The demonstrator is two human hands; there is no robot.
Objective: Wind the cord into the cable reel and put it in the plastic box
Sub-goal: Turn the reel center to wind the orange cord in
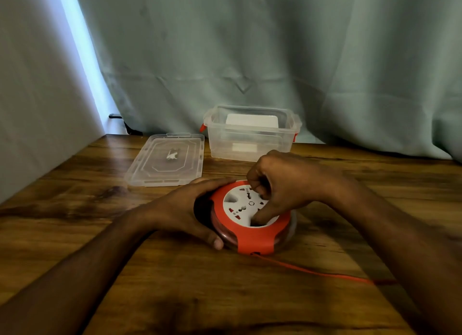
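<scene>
A round red cable reel (260,237) with a white socket face lies flat on the wooden table. My left hand (185,209) clasps its left rim, thumb at the front and fingers over the far edge. On top of the white face rests my right hand (280,187), with a finger pushed into a recess of the disc. A red cord (320,272) runs out of the reel's front to the right and passes under my right forearm. Behind the reel stands the clear plastic box (252,147) with red latches, its top open.
The box's clear lid (167,159) lies flat on the table left of the box. A white object shows through the box's far wall. A green curtain hangs behind the table, and a pale wall runs along the table's left edge.
</scene>
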